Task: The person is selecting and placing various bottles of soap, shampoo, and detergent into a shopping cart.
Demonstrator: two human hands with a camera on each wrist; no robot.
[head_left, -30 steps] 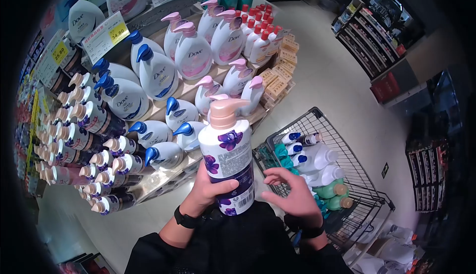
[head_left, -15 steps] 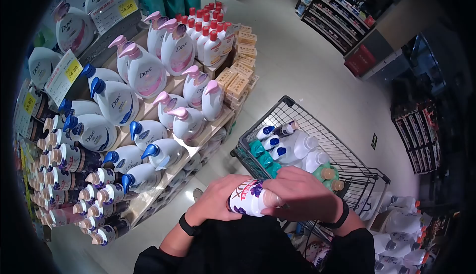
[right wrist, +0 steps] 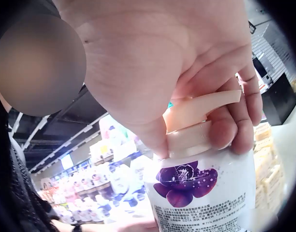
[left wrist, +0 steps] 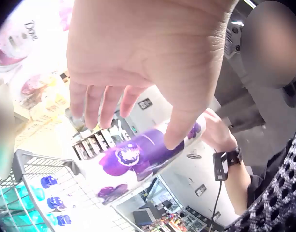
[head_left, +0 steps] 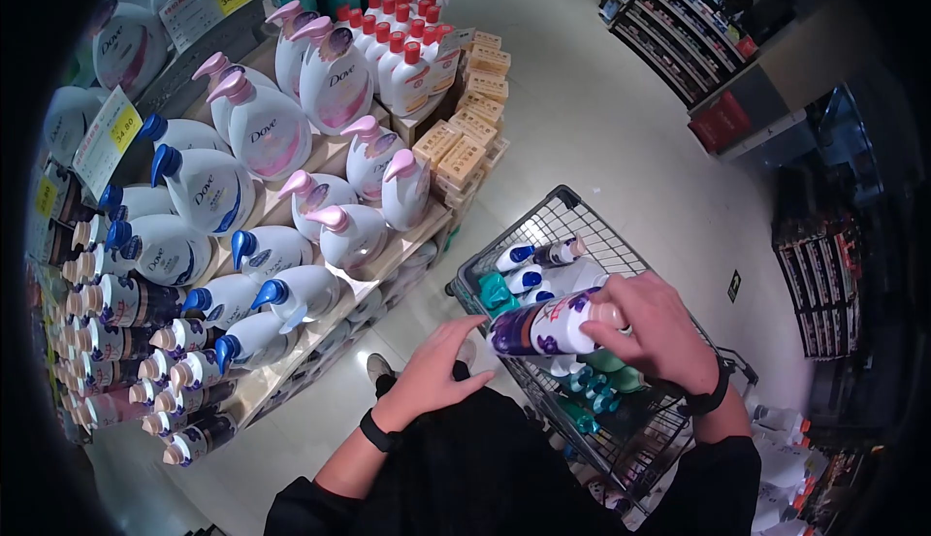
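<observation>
A white and purple pump bottle of body wash (head_left: 558,327) with purple flowers lies tilted on its side above the cart. My right hand (head_left: 669,332) grips it by the neck; in the right wrist view, thumb and fingers curl round the peach pump collar (right wrist: 189,140). My left hand (head_left: 436,371) is apart from the bottle, to its left, with thumb spread and fingers extended. In the left wrist view the bottle (left wrist: 143,157) shows past the left hand's fingers, its base toward the cart.
The wire shopping cart (head_left: 562,194) holds bottles with blue pumps (head_left: 520,257), teal bottles (head_left: 497,293) and others. At left, a tiered display carries Dove bottles (head_left: 262,133), more purple-banded bottles (head_left: 116,342) and yellow boxes (head_left: 461,160). A person's shoe (head_left: 381,366) is on the floor.
The bottle went from the left hand's grip in front of the body, through both hands, to the right hand alone. It has moved right over the cart; the left hand has let go.
</observation>
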